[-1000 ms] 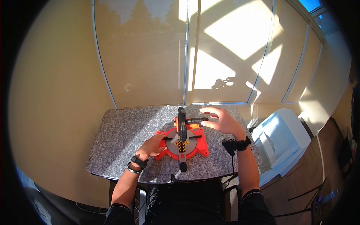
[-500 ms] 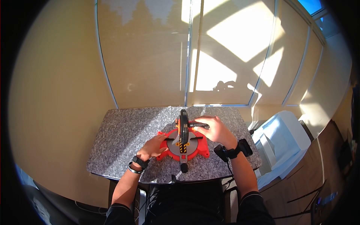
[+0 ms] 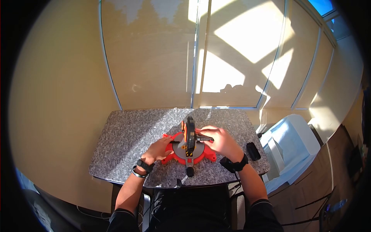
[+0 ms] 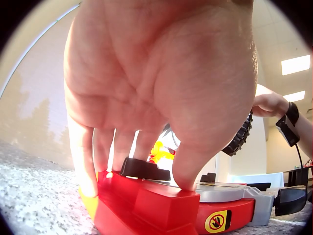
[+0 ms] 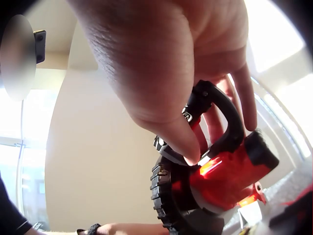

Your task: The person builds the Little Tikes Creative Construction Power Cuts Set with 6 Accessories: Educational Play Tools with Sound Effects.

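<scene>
A miter saw with a red base (image 3: 210,155), a grey round turntable and a black ribbed blade guard (image 3: 190,133) stands on the speckled table. My left hand (image 3: 155,150) rests on the left end of the base. In the left wrist view its straight fingers reach down past a black clamp-like piece (image 4: 144,169), and the thumb touches the near red block (image 4: 168,210). On the right side, my right hand (image 3: 223,143) grips the saw's black handle (image 5: 229,115), thumb on one side and fingers behind. Beneath the handle lies the red motor housing (image 5: 222,183).
A small black case (image 3: 253,151) lies near the right edge of the granite-patterned table (image 3: 127,131). Beyond that edge stands a chair with a light blue cover (image 3: 291,147). A wall (image 3: 154,69) rises right behind the table. A cable hangs from my right wrist device.
My right hand has come in from the right and taken hold of the saw's handle. The saw head has tipped down toward the turntable. My left hand has stayed in place.
</scene>
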Motion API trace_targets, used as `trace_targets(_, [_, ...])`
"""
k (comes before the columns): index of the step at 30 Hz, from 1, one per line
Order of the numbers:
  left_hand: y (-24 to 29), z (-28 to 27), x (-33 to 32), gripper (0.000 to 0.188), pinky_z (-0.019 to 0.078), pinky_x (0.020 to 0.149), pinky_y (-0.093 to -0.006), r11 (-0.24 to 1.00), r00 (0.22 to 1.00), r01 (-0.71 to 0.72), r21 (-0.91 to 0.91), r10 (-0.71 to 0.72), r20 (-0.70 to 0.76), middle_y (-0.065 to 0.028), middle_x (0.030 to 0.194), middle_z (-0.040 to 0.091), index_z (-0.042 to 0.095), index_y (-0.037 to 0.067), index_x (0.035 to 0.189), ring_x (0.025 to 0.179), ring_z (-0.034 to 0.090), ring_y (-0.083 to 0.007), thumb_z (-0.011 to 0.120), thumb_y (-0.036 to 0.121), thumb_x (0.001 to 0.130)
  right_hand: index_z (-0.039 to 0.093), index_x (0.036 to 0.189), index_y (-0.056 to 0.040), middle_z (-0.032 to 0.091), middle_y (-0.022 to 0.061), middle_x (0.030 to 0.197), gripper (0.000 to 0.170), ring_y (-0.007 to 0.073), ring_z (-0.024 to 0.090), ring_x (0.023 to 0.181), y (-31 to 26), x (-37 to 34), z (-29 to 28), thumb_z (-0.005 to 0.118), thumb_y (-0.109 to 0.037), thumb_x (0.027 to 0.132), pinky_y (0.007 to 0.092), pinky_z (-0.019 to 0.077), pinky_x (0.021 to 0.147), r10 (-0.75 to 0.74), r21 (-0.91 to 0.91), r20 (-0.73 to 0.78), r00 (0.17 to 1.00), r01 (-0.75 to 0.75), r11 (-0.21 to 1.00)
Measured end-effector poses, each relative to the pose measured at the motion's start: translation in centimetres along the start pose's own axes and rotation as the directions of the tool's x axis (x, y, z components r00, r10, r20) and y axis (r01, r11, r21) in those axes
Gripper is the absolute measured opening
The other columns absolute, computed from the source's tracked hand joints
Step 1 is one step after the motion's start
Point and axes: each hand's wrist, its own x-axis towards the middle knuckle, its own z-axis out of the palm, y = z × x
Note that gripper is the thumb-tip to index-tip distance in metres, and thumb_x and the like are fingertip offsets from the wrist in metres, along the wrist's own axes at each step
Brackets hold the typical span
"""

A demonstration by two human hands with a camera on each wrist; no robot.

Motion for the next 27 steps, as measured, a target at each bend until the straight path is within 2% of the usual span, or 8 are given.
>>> trace_targets(5, [0.3,-0.2,-0.1,0.068,0.0446,0.112,-0.0421,1.000,1.000,0.010,-0.024,-0.009,0.008,-0.0123,0.153,0.048,0.048,0.009,0.146,0.141,0.046,-0.0327,0.075,0.032,0.088,0.070,0.111,-0.0021,0.068,0.0139,0.118,0.033,0.0363,0.068,0.100,-0.7,-0.9,0.4,0.074,-0.009,0.079,0.0424,0.0571,0.088,0.003,-0.019,0.017,1.000,-0.002,1.000])
trace_targets(7, [0.2,-0.3,-0.1,0.068,0.0446,0.113,-0.0421,0.999,1.000,0.018,-0.033,-0.018,0.015,-0.0121,0.153,0.048,0.048,0.009,0.146,0.141,0.046,-0.0327,0.075,0.033,0.088,0.068,0.115,-0.0027,0.067,0.0137,0.118,0.037,0.0355,0.067,0.102,-1.4,-1.2,0.3,0.074,-0.010,0.079,0.0420,0.0569,0.089,0.047,0.046,0.045,0.998,-0.049,0.998])
trace_targets(9, [0.0,-0.2,0.0,0.068,0.0441,0.113,-0.0422,0.999,1.000,0.009,-0.045,-0.009,0.020,-0.0122,0.153,0.048,0.048,0.008,0.146,0.141,0.045,-0.0326,0.075,0.033,0.089,0.068,0.116,-0.0039,0.066,0.0131,0.119,0.040,0.0352,0.067,0.104,-1.0,-1.7,0.7,0.076,-0.011,0.078,0.0418,0.0568,0.089,0.037,0.036,0.049,0.998,-0.039,0.999])
trace_targets(14, [0.0,-0.1,0.0,0.069,0.0429,0.114,-0.0424,1.000,1.000,0.012,-0.025,-0.012,0.021,-0.0130,0.154,0.047,0.048,0.008,0.146,0.142,0.045,-0.0333,0.075,0.033,0.088,0.069,0.114,-0.0057,0.066,0.0100,0.120,0.044,0.0322,0.068,0.103,-1.5,-2.4,1.4,0.081,-0.016,0.073,0.0409,0.0574,0.088,0.045,-0.087,0.029,0.999,-0.043,0.995])
trace_targets(18, [0.0,0.0,0.1,0.069,0.0424,0.114,-0.0428,1.000,0.999,0.021,-0.010,-0.021,0.025,-0.0138,0.154,0.047,0.048,0.008,0.146,0.142,0.045,-0.0338,0.076,0.033,0.088,0.069,0.114,-0.0064,0.066,0.0082,0.118,0.045,0.0294,0.067,0.103,-1.7,-2.9,1.8,0.082,-0.018,0.072,0.0404,0.0578,0.087,0.037,-0.105,0.011,0.999,-0.036,0.994])
trace_targets(20, [0.0,0.0,0.0,0.069,0.0424,0.114,-0.0428,1.000,1.000,0.022,-0.009,-0.021,0.019,-0.0138,0.154,0.047,0.048,0.008,0.147,0.142,0.044,-0.0338,0.076,0.033,0.088,0.069,0.117,-0.0087,0.067,0.0052,0.120,0.045,0.0282,0.068,0.109,-2.2,-3.0,1.7,0.082,-0.017,0.074,0.0377,0.0577,0.091,0.052,-0.176,0.061,0.997,-0.041,0.983])
trace_targets(23, [-0.2,0.1,0.0,0.069,0.0422,0.114,-0.0428,1.000,1.000,0.015,-0.019,-0.014,0.014,-0.0138,0.154,0.047,0.048,0.008,0.147,0.142,0.044,-0.0338,0.076,0.032,0.088,0.069,0.112,-0.0067,0.065,0.0062,0.112,0.045,0.0269,0.067,0.104,-2.3,-3.3,2.1,0.083,-0.020,0.072,0.0391,0.0573,0.087,0.039,-0.203,0.045,0.998,-0.029,0.979])
trace_targets(27, [-0.2,0.1,0.0,0.069,0.0421,0.115,-0.0429,1.000,1.000,0.020,-0.018,-0.019,0.018,-0.0134,0.154,0.047,0.047,0.008,0.147,0.142,0.044,-0.0337,0.075,0.032,0.089,0.069,0.112,-0.0065,0.064,0.0065,0.115,0.045,0.0267,0.067,0.105,-2.2,-3.6,2.4,0.084,-0.021,0.072,0.0390,0.0565,0.089,0.056,-0.219,0.049,0.997,-0.044,0.975])
